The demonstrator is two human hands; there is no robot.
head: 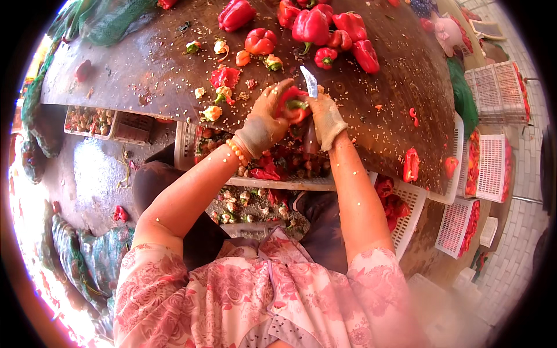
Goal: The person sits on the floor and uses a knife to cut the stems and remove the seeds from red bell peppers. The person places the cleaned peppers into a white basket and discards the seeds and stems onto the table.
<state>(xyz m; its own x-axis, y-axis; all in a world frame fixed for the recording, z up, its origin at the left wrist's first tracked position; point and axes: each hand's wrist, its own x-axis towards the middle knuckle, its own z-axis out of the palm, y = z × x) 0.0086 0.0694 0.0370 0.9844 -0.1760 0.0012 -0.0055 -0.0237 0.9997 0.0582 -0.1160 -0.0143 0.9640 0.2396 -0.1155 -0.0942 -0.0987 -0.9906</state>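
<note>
My left hand, in a soiled work glove, is closed around a red bell pepper whose green stem part faces me. Gloved as well, my right hand touches the pepper's right side. From its grip a short, pale, curved tool, apparently a small knife, points away from me; I cannot tell blade from handle. Both hands are over the near edge of the brown table. Directly beneath them, a white plastic crate contains red pepper pieces and cores.
Whole red peppers lie beyond my hands, with cut stem cores and scattered seeds to the left. A crate of cores stands below the table at left. At right are a crate of red peppers and stacked crates. Green mesh sacks lie at left.
</note>
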